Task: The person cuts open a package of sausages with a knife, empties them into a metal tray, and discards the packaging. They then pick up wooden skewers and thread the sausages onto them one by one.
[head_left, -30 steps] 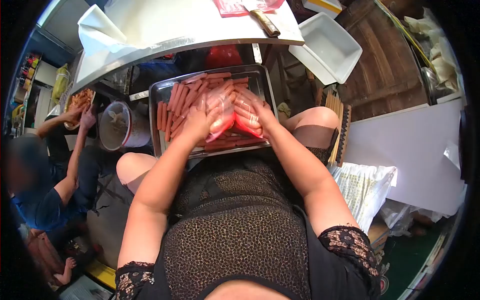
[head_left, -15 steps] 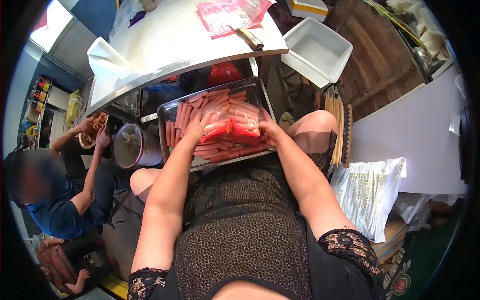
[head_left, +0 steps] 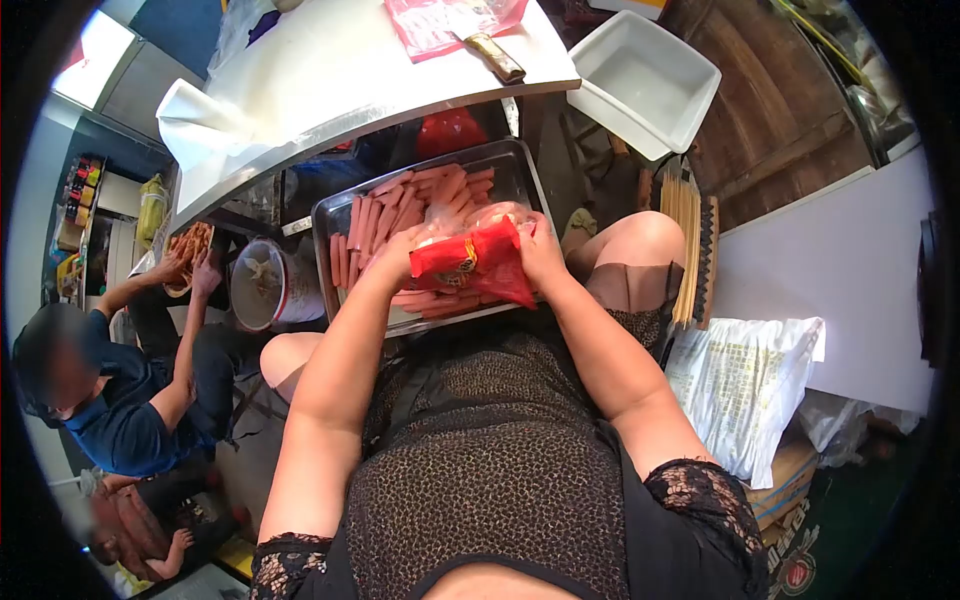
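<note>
In my lap area, a metal tray [head_left: 520,165] holds many pink sausages [head_left: 372,222], lying in loose rows and piles. Above them I hold a plastic bag of sausages [head_left: 470,257], part clear and part red with yellow print, its red side tipped up toward me. My left hand [head_left: 398,254] grips the bag's left side, with the fingertips mostly hidden behind it. On the other side my right hand [head_left: 541,250] is closed on the bag's right edge.
A white table [head_left: 330,90] stands ahead with a knife [head_left: 494,58] and a pink plastic wrapper [head_left: 440,25]. At right are a white tub [head_left: 650,85] and wooden skewers [head_left: 682,240]. A bucket [head_left: 262,285] and a co-worker [head_left: 140,420] handling food are at left.
The bag has been lifted and tilted, so its red side now faces up and hides more of the clear part. Both hands have moved with it, still on its sides.
</note>
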### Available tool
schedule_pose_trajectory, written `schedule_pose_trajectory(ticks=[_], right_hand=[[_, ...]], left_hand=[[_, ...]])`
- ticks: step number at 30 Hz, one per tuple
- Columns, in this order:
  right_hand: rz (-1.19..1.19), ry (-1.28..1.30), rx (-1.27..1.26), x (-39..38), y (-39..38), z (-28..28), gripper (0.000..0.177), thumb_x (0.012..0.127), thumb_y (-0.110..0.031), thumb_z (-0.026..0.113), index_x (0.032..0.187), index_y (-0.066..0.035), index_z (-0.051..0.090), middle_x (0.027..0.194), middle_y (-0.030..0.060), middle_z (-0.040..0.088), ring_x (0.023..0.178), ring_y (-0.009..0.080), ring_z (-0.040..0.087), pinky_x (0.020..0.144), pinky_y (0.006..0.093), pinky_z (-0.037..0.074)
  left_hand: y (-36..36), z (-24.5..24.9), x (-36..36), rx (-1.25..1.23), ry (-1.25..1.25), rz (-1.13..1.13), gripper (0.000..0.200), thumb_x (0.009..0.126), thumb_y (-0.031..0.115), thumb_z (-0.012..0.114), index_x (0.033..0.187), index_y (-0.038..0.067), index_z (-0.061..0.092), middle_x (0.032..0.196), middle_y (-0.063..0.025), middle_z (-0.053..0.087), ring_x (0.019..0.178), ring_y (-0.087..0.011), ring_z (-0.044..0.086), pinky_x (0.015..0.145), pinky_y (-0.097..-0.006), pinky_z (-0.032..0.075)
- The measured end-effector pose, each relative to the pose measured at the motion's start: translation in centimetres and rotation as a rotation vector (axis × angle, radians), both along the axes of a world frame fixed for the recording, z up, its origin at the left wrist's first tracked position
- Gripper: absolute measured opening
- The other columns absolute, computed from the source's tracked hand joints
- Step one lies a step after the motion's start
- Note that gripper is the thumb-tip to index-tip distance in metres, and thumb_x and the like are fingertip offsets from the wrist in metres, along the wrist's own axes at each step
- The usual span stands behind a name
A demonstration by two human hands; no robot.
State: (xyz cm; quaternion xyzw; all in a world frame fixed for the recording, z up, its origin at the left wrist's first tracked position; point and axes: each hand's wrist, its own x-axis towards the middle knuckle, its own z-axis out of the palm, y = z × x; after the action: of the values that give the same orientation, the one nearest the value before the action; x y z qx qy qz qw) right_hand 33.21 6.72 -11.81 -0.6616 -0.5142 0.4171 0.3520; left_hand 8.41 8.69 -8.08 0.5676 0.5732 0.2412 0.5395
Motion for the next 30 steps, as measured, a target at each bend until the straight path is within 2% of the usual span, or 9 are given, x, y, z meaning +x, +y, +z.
schedule_pose_trajectory(ticks=[3,9,13,15,16,18,24,27,30], right_hand=[[-0.039,-0.051,0.034,-0.1,-0.4,1.2,0.047,0.093,-0.032,0.045,0.128,-0.001,0.040,0.106,0.0284,0.060,0.102,0.0428,0.057,0.088,0.0438,0.044],[-0.064,-0.071,0.096,0.6,0.6,0.6,0.041,0.091,-0.029,0.049,0.119,0.001,0.052,0.107,0.0247,0.062,0.100,0.0375,0.060,0.086,0.0418,0.046],[-0.094,0.015,0.154,1.2,0.5,-0.4,0.038,0.091,-0.029,0.049,0.114,0.000,0.057,0.102,0.0238,0.063,0.098,0.0381,0.060,0.086,0.0416,0.046],[-0.064,0.031,0.076,1.6,0.8,-0.9,0.042,0.091,-0.023,0.054,0.123,0.004,0.052,0.108,0.0187,0.064,0.099,0.0244,0.062,0.086,0.0321,0.047],[-0.056,0.028,0.081,1.6,1.0,-1.3,0.042,0.091,-0.023,0.054,0.123,0.004,0.052,0.108,0.0187,0.064,0.099,0.0244,0.062,0.086,0.0321,0.047],[-0.069,0.245,0.025,1.5,1.2,-1.9,0.041,0.092,-0.020,0.055,0.123,0.007,0.051,0.111,0.0159,0.063,0.098,0.0190,0.061,0.085,0.0287,0.047],[-0.050,0.343,0.060,-0.3,0.9,2.6,0.039,0.093,-0.014,0.054,0.125,0.007,0.049,0.115,0.0140,0.060,0.100,0.0154,0.058,0.085,0.0264,0.046],[-0.047,0.457,0.005,-0.9,0.7,3.3,0.037,0.093,-0.011,0.052,0.126,0.007,0.049,0.114,0.0132,0.060,0.099,0.0145,0.058,0.085,0.0259,0.047],[-0.056,0.487,0.042,-0.8,0.4,1.4,0.035,0.093,-0.009,0.052,0.125,0.006,0.049,0.112,0.0126,0.060,0.097,0.0138,0.058,0.084,0.0257,0.047]], left_hand=[[0.4,-1.0,0.2,-0.048,0.153,-0.069,0.050,0.086,0.041,0.064,0.118,0.004,0.061,0.110,-0.0107,0.065,0.093,-0.0167,0.061,0.082,-0.0314,0.048],[0.3,-2.9,-0.6,-0.062,0.193,-0.044,0.045,0.089,0.037,0.060,0.120,0.005,0.060,0.114,-0.0099,0.063,0.099,-0.0172,0.060,0.087,-0.0303,0.047],[0.0,-4.9,-1.0,-0.074,0.217,-0.031,0.042,0.090,0.035,0.057,0.121,0.006,0.059,0.117,-0.0094,0.062,0.103,-0.0175,0.060,0.089,-0.0296,0.047],[-0.8,-5.9,-0.9,-0.268,-0.309,0.190,0.040,0.090,0.034,0.059,0.118,0.006,0.061,0.110,-0.0094,0.064,0.094,-0.0168,0.063,0.083,-0.0326,0.051],[-1.4,-4.1,-0.2,-0.262,-0.313,0.196,0.040,0.090,0.034,0.059,0.118,0.006,0.061,0.110,-0.0094,0.064,0.094,-0.0168,0.063,0.083,-0.0326,0.051],[-2.5,-0.5,0.9,-0.315,-0.404,0.215,0.035,0.090,0.029,0.059,0.113,0.003,0.063,0.102,-0.0076,0.066,0.089,-0.0160,0.063,0.078,-0.0309,0.052],[-3.6,1.4,-1.5,-0.405,-0.551,0.412,0.031,0.087,0.027,0.060,0.112,0.007,0.063,0.101,-0.0099,0.066,0.087,-0.0224,0.066,0.078,-0.0410,0.055],[-4.6,2.9,-1.7,-0.398,-0.391,0.465,0.035,0.085,0.029,0.063,0.112,0.007,0.063,0.102,-0.0104,0.066,0.088,-0.0231,0.066,0.075,-0.0440,0.056],[-5.7,3.2,-1.3,-0.332,-0.413,0.443,0.043,0.088,0.036,0.059,0.113,0.001,0.061,0.105,-0.0116,0.065,0.090,-0.0229,0.066,0.076,-0.0382,0.055]])
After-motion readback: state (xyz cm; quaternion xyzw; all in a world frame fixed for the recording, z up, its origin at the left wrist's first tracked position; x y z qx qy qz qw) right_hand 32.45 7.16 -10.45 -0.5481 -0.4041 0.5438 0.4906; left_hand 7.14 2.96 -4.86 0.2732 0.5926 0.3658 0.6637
